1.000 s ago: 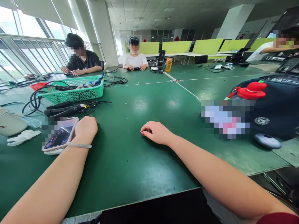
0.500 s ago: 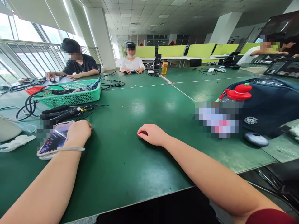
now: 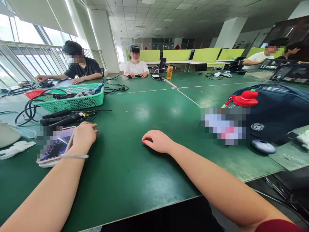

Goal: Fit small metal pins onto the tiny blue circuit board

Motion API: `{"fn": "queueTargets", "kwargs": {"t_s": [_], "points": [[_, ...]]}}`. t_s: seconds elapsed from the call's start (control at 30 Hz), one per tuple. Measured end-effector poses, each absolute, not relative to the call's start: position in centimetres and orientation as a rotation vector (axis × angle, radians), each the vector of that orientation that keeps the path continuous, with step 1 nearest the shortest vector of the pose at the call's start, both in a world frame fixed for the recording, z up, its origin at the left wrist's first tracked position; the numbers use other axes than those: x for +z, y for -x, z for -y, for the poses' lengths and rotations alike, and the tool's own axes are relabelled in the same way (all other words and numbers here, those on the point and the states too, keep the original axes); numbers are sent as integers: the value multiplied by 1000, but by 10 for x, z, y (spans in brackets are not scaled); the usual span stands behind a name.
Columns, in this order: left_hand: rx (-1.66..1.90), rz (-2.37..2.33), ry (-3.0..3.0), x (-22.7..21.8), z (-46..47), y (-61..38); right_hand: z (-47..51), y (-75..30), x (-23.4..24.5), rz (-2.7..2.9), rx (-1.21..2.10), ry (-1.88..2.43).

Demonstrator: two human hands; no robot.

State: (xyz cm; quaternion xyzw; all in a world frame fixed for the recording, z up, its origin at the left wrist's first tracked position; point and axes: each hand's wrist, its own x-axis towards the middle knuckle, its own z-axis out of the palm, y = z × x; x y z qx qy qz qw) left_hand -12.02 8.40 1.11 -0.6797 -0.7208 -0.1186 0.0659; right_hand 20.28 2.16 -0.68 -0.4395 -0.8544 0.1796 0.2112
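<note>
My left hand [image 3: 83,137] rests on the green table [image 3: 135,167] with its fingers loosely curled. Its outer edge lies against the right side of a phone [image 3: 56,146] with a lit screen, and a thin bracelet circles the wrist. My right hand [image 3: 156,140] lies near the middle of the table, also loosely curled, with its red-nailed fingertips on the surface. I see nothing in either hand.
A green basket [image 3: 72,100] of cables, black cables [image 3: 60,116] and a white glove [image 3: 14,149] lie at the left. A dark bag [image 3: 277,109], a red-capped bottle [image 3: 242,98] and a grey puck [image 3: 263,146] sit at the right. Other people sit at the far side.
The view has tilted up slightly and shifted. My left hand's fingers have uncurled a little toward the right. My right hand stays where it was.
</note>
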Motion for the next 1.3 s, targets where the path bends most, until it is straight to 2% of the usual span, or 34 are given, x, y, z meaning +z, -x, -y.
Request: {"fn": "queueTargets", "kwargs": {"t_s": [0.53, 0.77, 0.93, 1.03, 1.13, 1.3], "points": [[-269, 2396, 2041, -9, -90, 99, -22, -203, -6, 2386, 535, 1213], [-246, 2216, 2490, -1, -61, 44, -25, -204, -8, 2372, 560, 1209], [-703, 1890, 3182, 11, -23, 5, -28, -204, -12, 2369, 544, 1192], [-928, 1955, 3236, 14, -14, -1, -29, -204, -14, 2355, 572, 1220], [-1003, 2044, 3308, 12, -12, -2, -29, -204, -14, 2353, 581, 1229], [-1394, 1909, 3590, 3, -8, -6, -28, -203, -15, 2398, 562, 1205]]}}
